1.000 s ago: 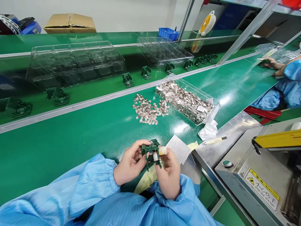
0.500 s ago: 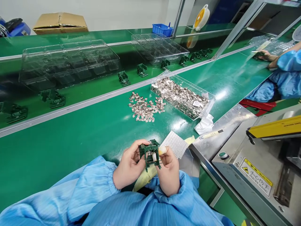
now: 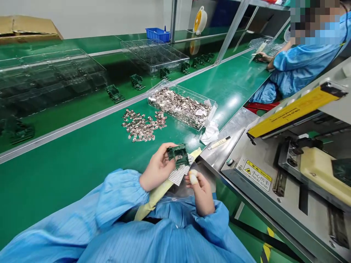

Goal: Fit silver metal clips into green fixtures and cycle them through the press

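My left hand [image 3: 157, 170] grips a dark green plastic frame [image 3: 181, 156] by its left side, thumb in front. The frame has a square opening and is held above a pale sheet marked in a grid of small squares [image 3: 177, 178]. Below and to the right of the frame, apart from it, my right hand [image 3: 204, 193] is closed with thumb and fingers together. A whitish cover [image 3: 193, 178] wraps its thumb tip; whatever lies between the fingers is hidden. A yellow strip [image 3: 153, 197] runs beneath the sheet towards my lap.
Loose metal pieces [image 3: 142, 126] lie on the green table beside a clear tray [image 3: 212, 113] full of more. Several green frames [image 3: 114, 94] line the back ledge. A cutter knife [image 3: 219, 143] and crumpled white tissue [image 3: 210, 133] lie near the machine [image 3: 241, 160]. A co-worker [image 3: 296, 69] sits at right.
My right hand has come away from the green frame, down and to the right. My left hand has turned the frame so its opening faces up. The view has swung right.
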Demonstrator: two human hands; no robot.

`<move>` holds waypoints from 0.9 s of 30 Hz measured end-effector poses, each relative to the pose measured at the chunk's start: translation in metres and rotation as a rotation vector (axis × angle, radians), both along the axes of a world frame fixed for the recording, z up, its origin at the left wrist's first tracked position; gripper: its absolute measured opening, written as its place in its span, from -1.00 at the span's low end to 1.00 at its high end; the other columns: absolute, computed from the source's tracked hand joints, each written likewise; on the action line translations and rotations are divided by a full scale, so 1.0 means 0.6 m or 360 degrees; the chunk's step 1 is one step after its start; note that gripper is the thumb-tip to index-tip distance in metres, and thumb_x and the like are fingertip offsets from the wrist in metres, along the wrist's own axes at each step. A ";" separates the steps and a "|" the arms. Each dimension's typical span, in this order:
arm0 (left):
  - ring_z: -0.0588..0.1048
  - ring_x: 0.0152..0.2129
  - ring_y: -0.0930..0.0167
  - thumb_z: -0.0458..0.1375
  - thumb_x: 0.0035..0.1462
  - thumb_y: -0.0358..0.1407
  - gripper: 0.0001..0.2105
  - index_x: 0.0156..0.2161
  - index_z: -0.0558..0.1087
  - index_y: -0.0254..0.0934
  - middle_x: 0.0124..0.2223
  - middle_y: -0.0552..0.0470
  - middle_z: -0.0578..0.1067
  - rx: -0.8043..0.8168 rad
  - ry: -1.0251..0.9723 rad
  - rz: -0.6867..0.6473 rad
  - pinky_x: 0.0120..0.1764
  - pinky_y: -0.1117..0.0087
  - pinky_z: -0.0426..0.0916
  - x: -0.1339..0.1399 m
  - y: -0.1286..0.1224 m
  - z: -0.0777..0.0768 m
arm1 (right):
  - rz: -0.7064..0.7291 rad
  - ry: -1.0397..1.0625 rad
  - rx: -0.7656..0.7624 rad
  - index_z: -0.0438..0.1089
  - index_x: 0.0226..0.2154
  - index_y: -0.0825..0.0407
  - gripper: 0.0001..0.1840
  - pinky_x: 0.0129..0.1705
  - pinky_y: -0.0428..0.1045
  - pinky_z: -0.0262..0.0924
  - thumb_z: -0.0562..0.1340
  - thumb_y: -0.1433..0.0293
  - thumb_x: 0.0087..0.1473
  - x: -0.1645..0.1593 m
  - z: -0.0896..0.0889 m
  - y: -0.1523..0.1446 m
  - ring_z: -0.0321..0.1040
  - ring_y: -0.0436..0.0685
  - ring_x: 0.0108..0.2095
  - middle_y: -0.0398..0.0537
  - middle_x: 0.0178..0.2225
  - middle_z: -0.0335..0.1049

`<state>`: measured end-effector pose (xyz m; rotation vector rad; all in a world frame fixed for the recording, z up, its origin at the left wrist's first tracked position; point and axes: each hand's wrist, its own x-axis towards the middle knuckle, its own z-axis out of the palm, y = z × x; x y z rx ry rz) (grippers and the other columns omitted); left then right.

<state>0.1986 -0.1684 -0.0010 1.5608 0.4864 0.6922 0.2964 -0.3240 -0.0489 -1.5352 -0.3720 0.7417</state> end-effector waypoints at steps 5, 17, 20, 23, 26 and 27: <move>0.49 -0.32 0.42 0.14 0.16 -0.29 -0.67 0.03 0.26 -0.26 -0.25 0.01 0.46 -0.0023 0.0023 -0.0111 -0.23 0.43 0.42 0.036 0.001 -0.022 | 0.0055 0.0003 0.0115 0.41 -0.51 0.06 -0.60 -0.47 -0.05 0.27 0.37 0.05 -0.10 -0.022 0.005 0.040 0.30 0.04 -0.54 -0.11 -0.57 0.41; 0.45 -0.39 0.43 0.16 0.13 -0.38 -0.65 0.04 0.33 -0.23 -0.26 0.01 0.47 0.0188 0.0159 -0.0057 -0.35 0.47 0.35 0.018 0.002 -0.033 | 0.0221 -0.0516 0.0042 0.34 -0.47 0.01 -0.78 -0.45 -0.04 0.15 0.18 0.21 0.04 -0.031 -0.045 0.017 0.23 0.06 -0.53 -0.13 -0.57 0.33; 0.45 -0.40 0.44 0.17 0.13 -0.39 -0.66 0.03 0.33 -0.23 -0.27 0.01 0.48 0.0164 0.0142 -0.0064 -0.35 0.48 0.35 0.018 0.003 -0.032 | 0.0354 -0.0650 -0.0036 0.31 -0.54 0.00 -0.80 -0.44 -0.04 0.11 0.17 0.24 0.01 -0.022 -0.056 0.007 0.20 0.06 -0.53 -0.14 -0.58 0.30; 0.46 -0.39 0.44 0.18 0.13 -0.36 -0.66 0.02 0.33 -0.24 -0.28 0.01 0.48 0.0093 0.0119 -0.0078 -0.33 0.48 0.36 0.019 0.005 -0.030 | 0.0479 -0.0709 -0.0156 0.32 -0.52 0.01 -0.80 -0.48 -0.06 0.11 0.12 0.29 0.05 -0.010 -0.054 -0.007 0.23 0.06 -0.54 -0.12 -0.56 0.32; 0.48 -0.36 0.44 0.21 0.12 -0.30 -0.66 0.00 0.31 -0.25 -0.28 0.03 0.48 -0.0071 0.0025 -0.0086 -0.28 0.47 0.38 0.017 0.010 -0.027 | 0.0562 -0.0752 -0.0280 0.31 -0.54 0.02 -0.78 -0.53 -0.09 0.06 0.09 0.34 0.08 0.006 -0.035 -0.022 0.23 0.04 -0.57 -0.15 -0.60 0.30; 0.48 -0.35 0.45 0.21 0.11 -0.28 -0.65 0.00 0.29 -0.25 -0.27 0.03 0.48 -0.0137 -0.0011 -0.0085 -0.26 0.47 0.39 0.015 0.012 -0.026 | 0.0582 -0.0765 -0.0312 0.30 -0.56 0.02 -0.78 -0.54 -0.10 0.04 0.09 0.36 0.08 0.012 -0.025 -0.027 0.22 0.03 -0.58 -0.17 -0.62 0.28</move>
